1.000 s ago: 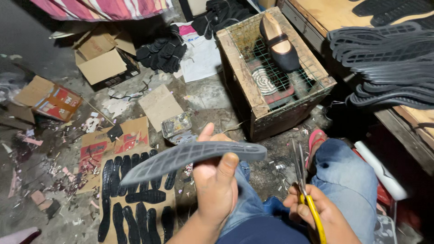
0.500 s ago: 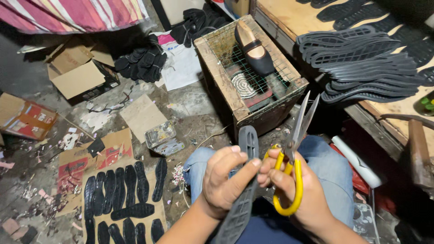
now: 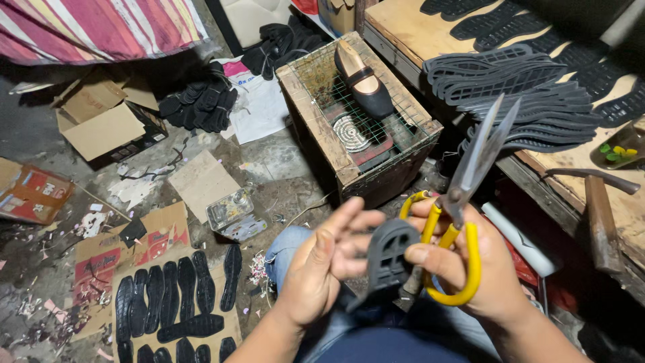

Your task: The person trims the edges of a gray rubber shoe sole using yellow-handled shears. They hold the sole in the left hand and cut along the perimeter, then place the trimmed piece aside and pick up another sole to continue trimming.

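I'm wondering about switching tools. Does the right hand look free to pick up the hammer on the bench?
Probably not as it stands: the right hand is gripping yellow-handled scissors and steadying the rubber sole. The hammer lies unobstructed beside it.

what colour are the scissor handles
Yellow; the scissors in the right hand show clearly in the head view.

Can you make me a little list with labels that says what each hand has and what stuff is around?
left hand: left hand grips a dark rubber shoe sole, heel end up
right hand: right hand holds yellow-handled scissors, blades pointing up, slightly parted
in front: wooden crate with wire mesh, a black shoe resting on it
on the right: stack of black soles on a wooden bench, a hammer
floor on the left: row of soles on cardboard, open cardboard box
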